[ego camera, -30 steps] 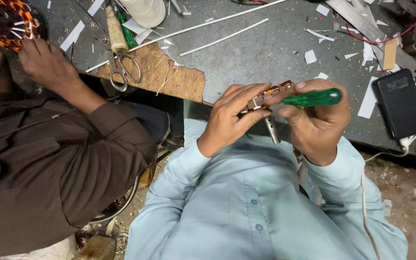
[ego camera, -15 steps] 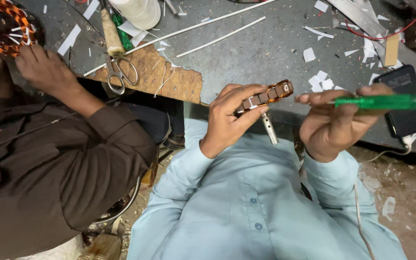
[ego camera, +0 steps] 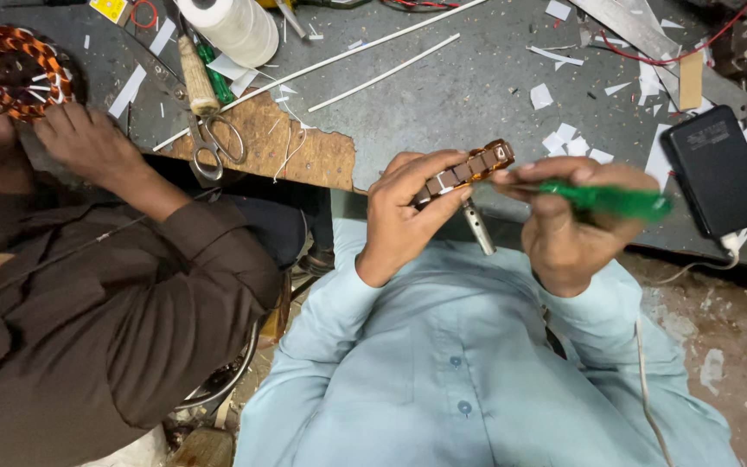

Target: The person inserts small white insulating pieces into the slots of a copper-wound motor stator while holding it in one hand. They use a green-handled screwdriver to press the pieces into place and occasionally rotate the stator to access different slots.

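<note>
My left hand (ego camera: 404, 216) grips a round motor stator (ego camera: 469, 169) edge-on, its brown slotted rim and copper windings showing, with a metal shaft (ego camera: 479, 227) sticking down from it. My right hand (ego camera: 568, 233) is closed around a green-handled screwdriver (ego camera: 607, 199), whose tip points left against the stator's rim. Both hands are raised in front of my light blue shirt, at the front edge of the grey workbench (ego camera: 477, 95).
A person in a brown shirt (ego camera: 88, 329) sits at left, both hands (ego camera: 79, 143) on a copper-wound stator (ego camera: 19, 69). On the bench lie scissors (ego camera: 213, 147), a white thread spool (ego camera: 231, 26), white strips, paper scraps and a black box (ego camera: 719, 173) at right.
My right hand has brought the screwdriver back left from its pulled-away position, so the tip meets the stator again. The stator has tilted slightly in my left hand.
</note>
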